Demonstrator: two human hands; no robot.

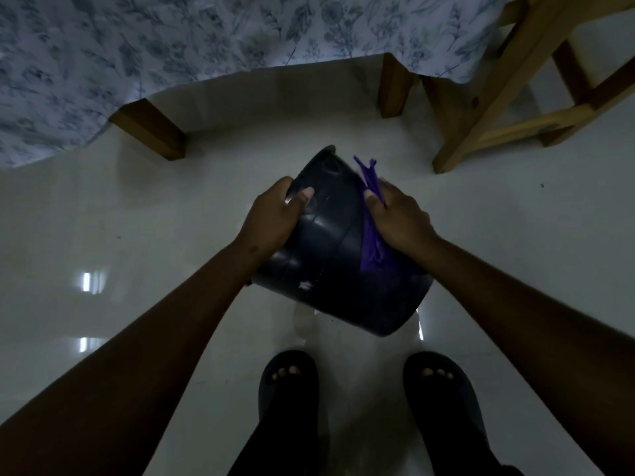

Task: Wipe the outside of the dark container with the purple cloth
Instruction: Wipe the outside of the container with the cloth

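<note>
The dark container (pixel 340 255), a black bucket-like tub, is held tilted in the air above the floor, its wider end toward me. My left hand (pixel 271 218) grips its left side near the far end, thumb on the outer wall. My right hand (pixel 398 218) presses the purple cloth (pixel 371 231) against the container's right outer side. The cloth sticks out above my fingers and hangs down below my palm. The container's inside is hidden.
A table with a blue floral cloth (pixel 171 46) stands ahead, its wooden legs (pixel 154 132) on the glossy pale floor (pixel 103 218). A wooden stool frame (pixel 498 97) is at the upper right. My feet in dark sandals (pixel 288 383) are below the container.
</note>
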